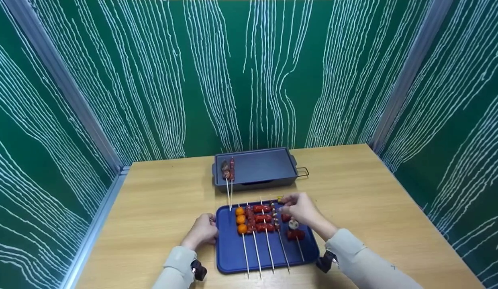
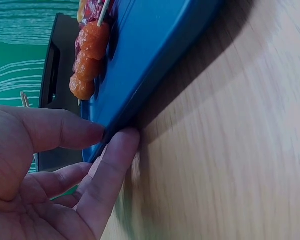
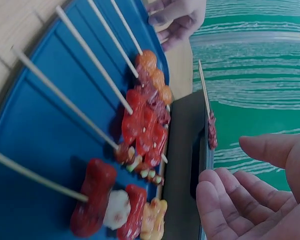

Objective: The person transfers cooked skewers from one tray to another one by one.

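My left hand [image 1: 204, 229] grips the left edge of the blue tray [image 1: 229, 255], with the thumb at its rim and fingertips against its side. Several skewers lie on the tray: orange balls [image 1: 241, 220], dark red meat [image 1: 250, 220], red sausages [image 1: 265, 227] and small mixed pieces [image 1: 275, 220]. Rightmost is a skewer with red pieces, a white round slice and a yellow piece [image 1: 296, 235]. Over that skewer's far end hovers my right hand [image 1: 303, 209]. In the right wrist view its fingers are loosely bent, thumb apart, holding nothing.
Behind the tray stands a dark rectangular griddle [image 1: 265, 165] with a wire handle [image 1: 303, 171] on its right. Two meat skewers [image 1: 232, 170] lie at its left side, their sticks reaching toward the tray. Green walls with white lines surround the wooden table [image 1: 152, 208].
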### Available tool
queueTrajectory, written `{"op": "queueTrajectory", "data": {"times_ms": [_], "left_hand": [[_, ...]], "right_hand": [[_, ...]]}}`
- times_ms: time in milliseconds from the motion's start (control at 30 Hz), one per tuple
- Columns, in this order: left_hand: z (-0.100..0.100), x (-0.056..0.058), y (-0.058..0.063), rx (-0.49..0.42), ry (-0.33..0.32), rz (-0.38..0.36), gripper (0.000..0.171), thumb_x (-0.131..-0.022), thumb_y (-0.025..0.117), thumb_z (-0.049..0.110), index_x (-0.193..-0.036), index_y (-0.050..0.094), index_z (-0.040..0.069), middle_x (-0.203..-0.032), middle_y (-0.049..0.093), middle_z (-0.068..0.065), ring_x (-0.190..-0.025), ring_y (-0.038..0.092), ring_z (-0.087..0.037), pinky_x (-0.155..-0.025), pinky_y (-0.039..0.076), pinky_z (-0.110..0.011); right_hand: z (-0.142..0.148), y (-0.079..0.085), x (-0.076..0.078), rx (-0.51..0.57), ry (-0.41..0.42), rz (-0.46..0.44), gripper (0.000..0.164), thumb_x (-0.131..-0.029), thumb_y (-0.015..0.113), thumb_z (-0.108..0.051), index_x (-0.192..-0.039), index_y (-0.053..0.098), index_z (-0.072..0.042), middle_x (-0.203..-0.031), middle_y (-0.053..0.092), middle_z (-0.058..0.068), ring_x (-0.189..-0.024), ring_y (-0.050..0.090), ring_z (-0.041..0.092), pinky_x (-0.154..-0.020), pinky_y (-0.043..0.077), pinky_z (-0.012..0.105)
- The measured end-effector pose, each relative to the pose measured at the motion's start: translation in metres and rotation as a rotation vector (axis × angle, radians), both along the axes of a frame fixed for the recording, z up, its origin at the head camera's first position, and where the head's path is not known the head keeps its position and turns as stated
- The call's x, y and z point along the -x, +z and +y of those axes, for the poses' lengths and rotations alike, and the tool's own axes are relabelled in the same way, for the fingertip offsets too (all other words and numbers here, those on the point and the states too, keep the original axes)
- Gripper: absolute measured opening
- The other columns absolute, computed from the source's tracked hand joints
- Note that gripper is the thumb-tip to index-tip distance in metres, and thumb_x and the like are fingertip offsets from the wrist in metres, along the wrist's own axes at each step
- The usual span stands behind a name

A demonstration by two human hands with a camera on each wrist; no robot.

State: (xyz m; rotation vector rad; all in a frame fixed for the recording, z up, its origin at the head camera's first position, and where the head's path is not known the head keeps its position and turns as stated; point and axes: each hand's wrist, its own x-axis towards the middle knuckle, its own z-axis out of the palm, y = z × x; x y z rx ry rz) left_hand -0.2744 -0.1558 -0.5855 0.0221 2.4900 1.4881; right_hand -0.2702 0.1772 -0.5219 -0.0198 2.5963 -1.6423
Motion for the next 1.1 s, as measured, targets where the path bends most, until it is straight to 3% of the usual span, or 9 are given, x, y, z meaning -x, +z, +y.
{"op": "queueTrajectory", "data": {"times_ms": [133, 367, 600, 833, 1100], "left_hand": [[0.000, -0.001, 0.002, 0.012, -0.003, -0.004, 0.046, -0.075, 0.057, -0.012, -0.120, 0.061, -0.012, -0.085, 0.054, -0.003, -0.067, 0.060, -0.017, -0.055, 0.061, -0.034], [0.000, -0.001, 0.003, 0.015, -0.017, -0.012, 0.046, -0.076, 0.055, -0.013, -0.121, 0.059, -0.012, -0.083, 0.053, -0.002, -0.060, 0.057, -0.015, -0.052, 0.059, -0.033], [-0.001, 0.004, 0.006, 0.062, -0.028, 0.029, 0.043, -0.076, 0.051, -0.010, -0.117, 0.063, -0.012, -0.082, 0.054, -0.002, -0.061, 0.057, -0.015, -0.050, 0.056, -0.032], [-0.001, 0.011, 0.019, 0.050, -0.007, -0.003, 0.052, -0.085, 0.052, -0.009, -0.137, 0.052, -0.016, -0.073, 0.053, -0.001, -0.049, 0.050, -0.013, -0.047, 0.045, -0.027], [-0.003, 0.027, 0.034, 0.114, 0.019, 0.053, 0.055, -0.085, 0.064, -0.007, -0.138, 0.053, -0.017, -0.078, 0.058, -0.003, -0.052, 0.051, -0.011, -0.052, 0.043, -0.024]], "right_hand": [[0.011, -0.002, 0.001, -0.016, -0.043, -0.026, 0.022, -0.087, 0.081, 0.002, -0.108, 0.075, 0.005, -0.086, 0.074, 0.008, -0.069, 0.067, 0.015, -0.055, 0.053, 0.023], [0.031, -0.011, 0.002, -0.036, -0.087, -0.055, 0.030, -0.088, 0.083, -0.001, -0.113, 0.071, 0.008, -0.091, 0.075, 0.010, -0.074, 0.071, 0.020, -0.060, 0.059, 0.030], [0.047, -0.018, 0.003, 0.007, -0.118, -0.064, 0.032, -0.085, 0.079, 0.004, -0.115, 0.068, 0.012, -0.087, 0.069, 0.008, -0.066, 0.064, 0.016, -0.055, 0.054, 0.027], [0.056, -0.027, 0.003, 0.063, -0.160, -0.125, 0.032, -0.088, 0.078, 0.005, -0.116, 0.064, 0.014, -0.083, 0.065, 0.010, -0.062, 0.061, 0.016, -0.056, 0.054, 0.027], [0.062, -0.041, 0.001, 0.034, -0.171, -0.146, 0.031, -0.086, 0.074, 0.008, -0.114, 0.064, 0.013, -0.068, 0.059, 0.004, -0.054, 0.055, 0.012, -0.051, 0.045, 0.022]]}}
